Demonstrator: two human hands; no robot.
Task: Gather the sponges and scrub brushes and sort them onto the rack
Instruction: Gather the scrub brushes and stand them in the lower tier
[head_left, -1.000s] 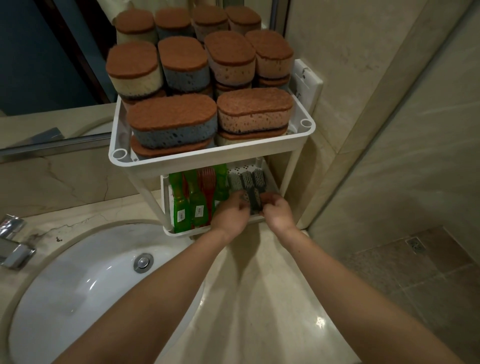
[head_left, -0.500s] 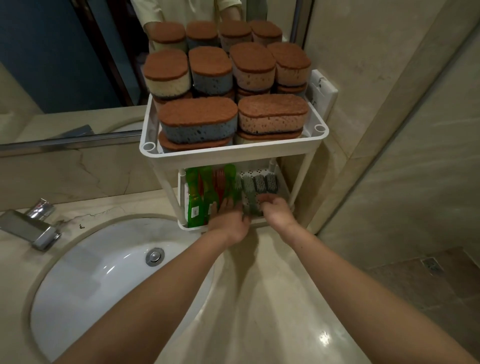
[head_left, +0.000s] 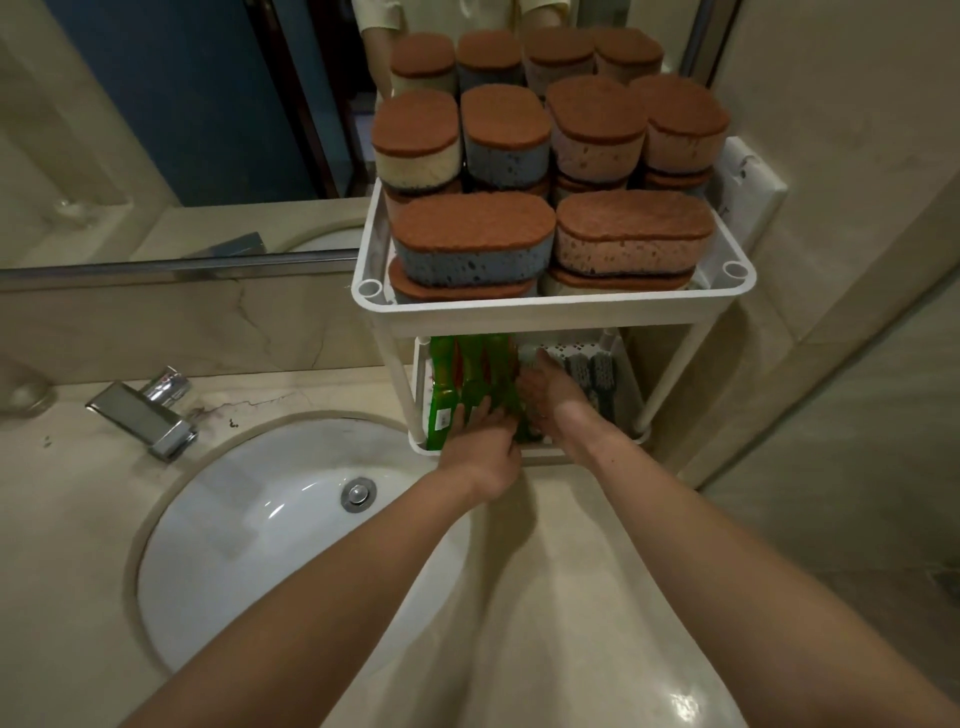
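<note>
Together, the left hand (head_left: 483, 448) and right hand (head_left: 551, 396) press straight fingers against the green brushes (head_left: 445, 371).

Dim, warm indoor light, seen through a wide-angle lens.
A glare spot shines on the countertop (head_left: 685, 701) near the bottom edge; the sink basin (head_left: 270, 519) shows soft highlights; the lower tier of the rack (head_left: 550, 312) lies in shadow, slightly blurred; wall lines bow at the frame edges.
</note>
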